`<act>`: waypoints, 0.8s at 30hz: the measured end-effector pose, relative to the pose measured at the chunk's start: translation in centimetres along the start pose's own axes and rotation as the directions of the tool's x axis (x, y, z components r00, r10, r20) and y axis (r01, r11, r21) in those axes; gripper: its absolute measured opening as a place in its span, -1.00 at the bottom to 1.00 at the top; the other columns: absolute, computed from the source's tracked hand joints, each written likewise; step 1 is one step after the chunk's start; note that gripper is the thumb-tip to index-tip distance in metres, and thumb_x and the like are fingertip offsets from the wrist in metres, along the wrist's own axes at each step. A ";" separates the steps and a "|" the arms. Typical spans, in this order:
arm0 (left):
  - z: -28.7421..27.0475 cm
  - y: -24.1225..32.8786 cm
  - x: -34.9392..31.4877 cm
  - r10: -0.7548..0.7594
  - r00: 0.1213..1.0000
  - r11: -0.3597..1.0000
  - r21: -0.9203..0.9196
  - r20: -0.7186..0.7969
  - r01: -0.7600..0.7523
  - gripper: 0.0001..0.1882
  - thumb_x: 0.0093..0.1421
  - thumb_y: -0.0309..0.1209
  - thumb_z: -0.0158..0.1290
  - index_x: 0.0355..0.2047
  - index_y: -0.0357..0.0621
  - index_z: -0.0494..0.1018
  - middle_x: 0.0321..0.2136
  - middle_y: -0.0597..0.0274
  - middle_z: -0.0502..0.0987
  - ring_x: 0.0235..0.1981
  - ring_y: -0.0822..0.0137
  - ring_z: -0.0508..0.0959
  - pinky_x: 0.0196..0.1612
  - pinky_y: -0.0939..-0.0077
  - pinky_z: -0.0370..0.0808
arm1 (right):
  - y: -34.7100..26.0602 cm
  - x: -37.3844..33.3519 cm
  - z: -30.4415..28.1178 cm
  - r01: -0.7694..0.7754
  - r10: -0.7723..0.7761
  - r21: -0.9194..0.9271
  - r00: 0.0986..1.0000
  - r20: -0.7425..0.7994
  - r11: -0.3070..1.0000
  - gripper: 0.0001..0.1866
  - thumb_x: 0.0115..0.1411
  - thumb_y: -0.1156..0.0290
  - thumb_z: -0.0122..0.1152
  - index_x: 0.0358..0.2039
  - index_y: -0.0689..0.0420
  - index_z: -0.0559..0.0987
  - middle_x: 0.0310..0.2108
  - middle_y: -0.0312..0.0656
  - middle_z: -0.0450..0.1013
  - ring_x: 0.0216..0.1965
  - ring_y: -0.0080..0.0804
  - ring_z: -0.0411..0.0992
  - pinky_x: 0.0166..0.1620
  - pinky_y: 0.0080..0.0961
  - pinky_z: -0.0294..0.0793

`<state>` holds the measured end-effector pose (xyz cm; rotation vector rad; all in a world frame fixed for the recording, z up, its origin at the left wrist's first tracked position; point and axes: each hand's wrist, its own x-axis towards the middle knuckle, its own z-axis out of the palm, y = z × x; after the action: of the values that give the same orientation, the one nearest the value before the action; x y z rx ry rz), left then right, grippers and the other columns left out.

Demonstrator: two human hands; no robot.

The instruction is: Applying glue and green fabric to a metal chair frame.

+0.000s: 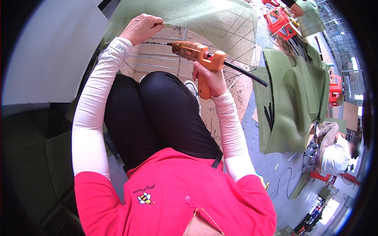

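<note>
My right hand (212, 80) is wrapped round the handle of an orange, dark-stained hot glue gun (195, 53). A long black glue stick (246, 72) juts from its back end. The gun's nozzle points left at a wire of the metal wire frame (157, 65), where a dark line runs along the wire. My left hand (142, 28) is closed, its fingertips pinching the near edge of a sheer green mesh sheet (185, 13). The mesh lies over the far part of the frame, which stands in front of my knees.
To the right lie large green sheets (295, 98) with several black glue sticks (269, 115) on them. Red stools (279, 23) stand at the far right. A person in a white top (334, 157) sits at the right. A thin cable (283, 183) curls on the floor. A white panel (47, 51) rises at left.
</note>
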<state>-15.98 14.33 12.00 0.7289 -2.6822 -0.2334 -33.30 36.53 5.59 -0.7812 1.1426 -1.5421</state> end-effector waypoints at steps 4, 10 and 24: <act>-0.2 -0.2 0.0 -0.001 1.000 1.000 0.010 0.004 0.001 -0.75 0.20 -0.24 0.03 -0.28 -0.12 0.55 -0.45 0.07 0.57 -0.38 0.06 0.56 -0.27 0.29 0.48 | -0.2 -0.2 -0.2 -0.006 0.006 -0.036 1.000 0.003 0.999 -0.79 0.16 0.49 0.22 -0.21 0.18 0.43 -0.57 -0.32 0.40 -0.60 -0.55 0.40 -0.51 -0.61 0.38; 0.1 0.3 0.1 0.014 1.000 1.000 -0.013 -0.027 -0.015 -0.76 0.20 -0.24 -0.01 -0.32 -0.12 0.53 -0.47 0.06 0.55 -0.39 0.03 0.54 -0.28 0.21 0.48 | 0.2 0.2 0.0 -0.007 0.007 -0.006 1.000 -0.006 1.000 -0.80 0.15 0.48 0.23 -0.24 0.19 0.43 -0.58 -0.33 0.40 -0.61 -0.56 0.39 -0.53 -0.63 0.37; 0.3 0.4 0.1 -0.004 1.000 1.000 -0.010 -0.009 0.004 -0.76 0.20 -0.23 0.01 -0.30 -0.11 0.54 -0.47 0.06 0.56 -0.39 0.04 0.55 -0.27 0.25 0.48 | 0.5 0.8 0.8 0.014 -0.014 0.010 1.000 0.014 1.000 -0.83 0.15 0.51 0.22 -0.28 0.22 0.43 -0.59 -0.31 0.39 -0.63 -0.55 0.39 -0.56 -0.60 0.39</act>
<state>-16.41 14.60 11.82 0.7305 -2.6698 -0.2442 -32.61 35.47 5.39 -0.7938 1.1202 -1.5504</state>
